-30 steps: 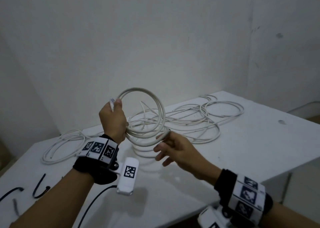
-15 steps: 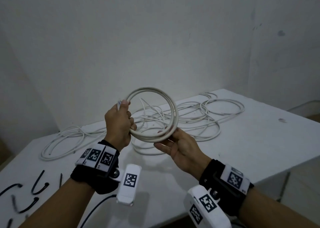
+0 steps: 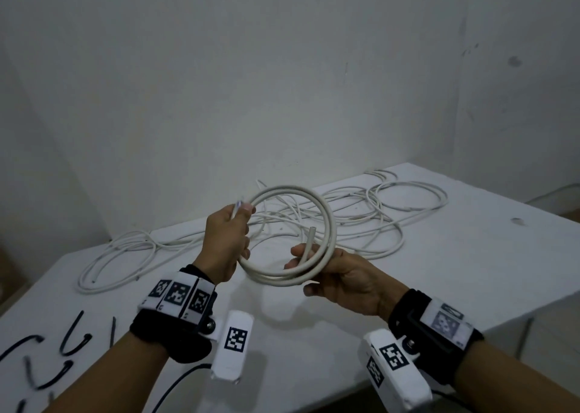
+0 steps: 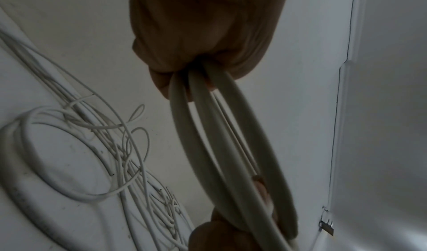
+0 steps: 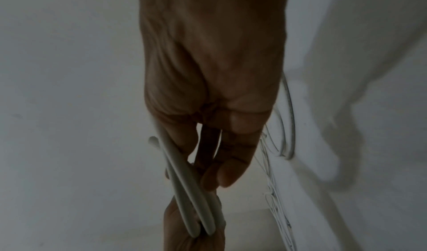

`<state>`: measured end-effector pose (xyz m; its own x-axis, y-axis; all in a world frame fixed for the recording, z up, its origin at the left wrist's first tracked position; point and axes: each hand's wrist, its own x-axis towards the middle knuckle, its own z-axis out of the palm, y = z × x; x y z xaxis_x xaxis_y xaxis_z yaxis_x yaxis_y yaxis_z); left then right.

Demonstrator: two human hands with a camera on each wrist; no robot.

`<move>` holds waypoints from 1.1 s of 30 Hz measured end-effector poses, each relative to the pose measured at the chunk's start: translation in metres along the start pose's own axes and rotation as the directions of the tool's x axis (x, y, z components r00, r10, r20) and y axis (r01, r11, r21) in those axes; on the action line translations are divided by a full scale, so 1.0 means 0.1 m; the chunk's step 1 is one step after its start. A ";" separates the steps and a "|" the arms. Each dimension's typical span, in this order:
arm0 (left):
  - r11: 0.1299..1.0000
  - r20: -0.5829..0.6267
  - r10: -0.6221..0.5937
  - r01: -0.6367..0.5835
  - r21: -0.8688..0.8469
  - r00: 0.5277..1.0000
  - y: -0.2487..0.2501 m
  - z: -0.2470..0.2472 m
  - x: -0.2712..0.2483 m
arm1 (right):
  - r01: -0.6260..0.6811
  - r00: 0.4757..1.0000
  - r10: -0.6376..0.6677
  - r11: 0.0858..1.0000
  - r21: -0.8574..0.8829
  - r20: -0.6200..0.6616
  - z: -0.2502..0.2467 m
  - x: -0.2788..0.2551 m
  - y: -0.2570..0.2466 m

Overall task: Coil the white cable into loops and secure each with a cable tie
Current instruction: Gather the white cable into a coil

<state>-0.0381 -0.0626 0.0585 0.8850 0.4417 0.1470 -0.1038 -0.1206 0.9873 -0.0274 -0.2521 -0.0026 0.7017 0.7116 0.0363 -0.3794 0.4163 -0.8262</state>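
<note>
Coil of white cable, held in the air above the table between both hands, all turns gathered. Left hand wrapped round the left side of the coil, fingers curled tight over the bunched turns, one cable end poking up past the thumb. Right hand under the lower right arc, palm up, fingers loosely curled round the strands with the other cut end standing up just inside the ring. Judged as the closing of a coil, ready for tying. Best done by tucking that loose end flat along the turns, keeping the left grip firm so no turn springs out, then freeing the right hand alone. Black cable ties lying on the near left of the table; more loose cable heaped behind.
</note>
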 end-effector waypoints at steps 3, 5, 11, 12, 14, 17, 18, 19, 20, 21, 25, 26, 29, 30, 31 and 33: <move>0.998 0.004 0.049 -0.049 0.036 0.999 -0.02 0.02 0.00 | 0.027 1.000 -0.026 0.996 0.086 -0.009 -0.05 -0.03 0.07; 0.997 0.012 0.069 -0.069 0.041 0.998 -0.02 0.04 0.00 | 0.022 0.999 -0.017 0.991 0.134 -0.040 -0.08 -0.05 0.10; 0.992 0.058 0.122 -0.124 0.020 0.991 0.05 0.02 0.00 | -0.054 0.978 0.055 0.999 0.006 -0.203 -0.18 -0.13 0.03; 0.987 0.071 0.154 -0.157 0.037 0.986 0.05 0.01 -0.01 | -0.048 0.957 0.035 0.998 -0.040 -0.288 -0.20 -0.13 0.00; 0.968 0.114 0.223 -0.234 0.091 0.968 0.04 0.00 -0.03 | 0.020 0.860 -0.109 0.983 -0.181 -0.498 -0.25 -0.12 -0.08; 0.943 0.206 0.257 -0.291 0.159 0.944 0.05 0.01 -0.09 | 0.160 0.740 -0.543 0.715 -0.681 -0.396 -0.16 -0.13 -0.31; 0.941 0.240 0.249 -0.293 0.169 0.938 0.05 0.03 -0.11 | 0.194 0.745 -0.630 0.521 -0.831 -0.221 -0.10 -0.12 -0.38; 0.941 0.273 0.233 -0.287 0.178 0.934 0.05 0.05 -0.13 | 0.208 0.755 -0.654 0.303 -0.930 -0.044 -0.04 -0.09 -0.44; 0.943 0.300 0.210 -0.274 0.189 0.931 0.06 0.08 -0.16 | 0.218 0.764 -0.635 0.085 -0.972 0.116 0.02 -0.05 -0.49; 0.944 0.324 0.185 -0.259 0.203 0.928 0.06 0.11 -0.19 | 0.212 0.775 -0.585 -0.116 -0.970 0.239 0.06 -0.01 -0.54; 0.955 0.427 0.124 -0.225 0.194 0.896 0.10 0.17 -0.27 | 0.233 0.897 -0.242 -0.451 -0.862 0.370 0.25 0.15 -0.63; 0.953 0.447 0.120 -0.230 0.199 0.886 0.12 0.17 -0.28 | 0.252 0.921 -0.158 -0.455 -0.854 0.356 0.29 0.18 -0.62; 0.958 0.443 0.068 -0.183 0.222 0.894 0.14 0.14 -0.29 | 0.219 0.936 -0.108 -0.566 -0.795 0.335 0.34 0.25 -0.59; 0.964 0.422 0.050 -0.154 0.217 0.905 0.15 0.13 -0.29 | 0.199 0.932 -0.120 -0.617 -0.761 0.341 0.35 0.26 -0.58; 0.971 0.405 0.038 -0.129 0.200 0.913 0.16 0.12 -0.30 | 0.186 0.928 -0.131 -0.649 -0.738 0.348 0.35 0.27 -0.57; 0.985 0.393 0.020 -0.086 0.151 0.919 0.17 0.10 -0.31 | 0.183 0.920 -0.149 -0.655 -0.733 0.363 0.36 0.29 -0.55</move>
<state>-0.0624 -0.0869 0.0703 0.9899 0.0545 0.1312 -0.1099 -0.2915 0.9502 -0.0084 -0.2341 0.0643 0.4831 0.7979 0.3607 0.8191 -0.5573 0.1357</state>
